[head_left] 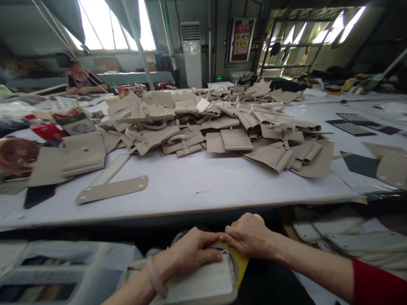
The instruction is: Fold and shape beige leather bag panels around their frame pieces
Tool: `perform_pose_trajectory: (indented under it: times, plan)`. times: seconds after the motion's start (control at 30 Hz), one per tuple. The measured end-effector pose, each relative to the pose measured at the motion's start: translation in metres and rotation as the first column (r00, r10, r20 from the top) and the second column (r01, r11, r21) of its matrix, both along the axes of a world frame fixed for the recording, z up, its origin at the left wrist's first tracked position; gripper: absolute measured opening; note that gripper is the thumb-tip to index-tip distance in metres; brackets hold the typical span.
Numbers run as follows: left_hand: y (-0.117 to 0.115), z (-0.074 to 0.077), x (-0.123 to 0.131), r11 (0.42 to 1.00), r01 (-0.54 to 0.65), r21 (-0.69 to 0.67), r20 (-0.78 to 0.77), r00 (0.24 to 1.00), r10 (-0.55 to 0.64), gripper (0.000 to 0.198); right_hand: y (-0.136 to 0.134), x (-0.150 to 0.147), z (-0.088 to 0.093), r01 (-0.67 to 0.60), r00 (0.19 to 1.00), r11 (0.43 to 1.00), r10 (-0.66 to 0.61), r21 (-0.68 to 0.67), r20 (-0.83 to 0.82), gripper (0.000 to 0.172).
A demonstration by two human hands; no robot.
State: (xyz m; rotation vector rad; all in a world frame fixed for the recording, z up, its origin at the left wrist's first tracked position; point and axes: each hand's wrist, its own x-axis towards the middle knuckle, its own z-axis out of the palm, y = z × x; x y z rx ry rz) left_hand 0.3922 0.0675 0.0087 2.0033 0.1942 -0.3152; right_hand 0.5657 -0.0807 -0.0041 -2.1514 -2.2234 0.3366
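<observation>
In front of my body, below the table edge, lies a pale off-white panel [203, 281] with rounded corners and a beige rim. My left hand [195, 250], with a translucent bangle on its wrist, grips its upper edge, thumb on top. The fingers under that edge are hidden. My right hand [249, 235] is closed round a yellow thing [242, 264] whose flat part runs along the panel's right end; a rounded yellow end sticks out above the knuckles. Its kind cannot be made out. The fingertips of both hands meet at the panel's upper right corner.
A white table [178, 186] carries a big heap of beige bag pieces [222, 123] and two strap-like strips [111, 189]. A small brown fan [19, 154] stands left. Stacked pale panels [365, 241] lie lower right; a translucent bag [63, 271] lower left. Another person [84, 80] sits far left.
</observation>
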Motion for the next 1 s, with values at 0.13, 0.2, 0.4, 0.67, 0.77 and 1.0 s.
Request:
perform_pose_trajectory:
  times: [0.13, 0.2, 0.4, 0.67, 0.77, 1.0]
  plan:
    - [0.000, -0.005, -0.001, 1.000, 0.025, 0.019, -0.006, 1.000, -0.025, 0.032, -0.001, -0.003, -0.003, 0.003, 1.000, 1.000, -0.002, -0.018, 0.016, 0.055]
    - [0.000, -0.008, -0.001, 0.999, 0.038, 0.039, 0.002, 0.999, -0.038, 0.033, -0.003, -0.006, -0.003, 0.016, 1.000, 0.999, -0.015, -0.033, 0.020, 0.054]
    - [-0.002, -0.010, -0.001, 0.995, 0.047, 0.091, 0.018, 0.999, -0.049, 0.031, -0.006, -0.019, -0.004, 0.106, 0.994, 0.992, -0.104, -0.076, 0.021, 0.053]
    - [-0.003, -0.012, -0.009, 0.988, 0.063, 0.143, 0.072, 0.995, -0.074, 0.027, -0.016, -0.052, -0.004, 0.257, 0.966, 0.963, -0.254, -0.081, 0.046, 0.055]
    - [-0.001, -0.009, -0.012, 0.988, 0.091, 0.125, 0.013, 0.996, -0.093, 0.036, -0.020, -0.064, -0.003, 0.308, 0.951, 0.948, -0.304, -0.078, 0.059, 0.054]
    - [0.009, -0.005, 0.002, 0.989, 0.026, 0.146, -0.092, 0.996, -0.013, 0.053, -0.050, -0.068, -0.009, 0.428, 0.901, 0.900, -0.432, -0.084, -0.036, 0.064]
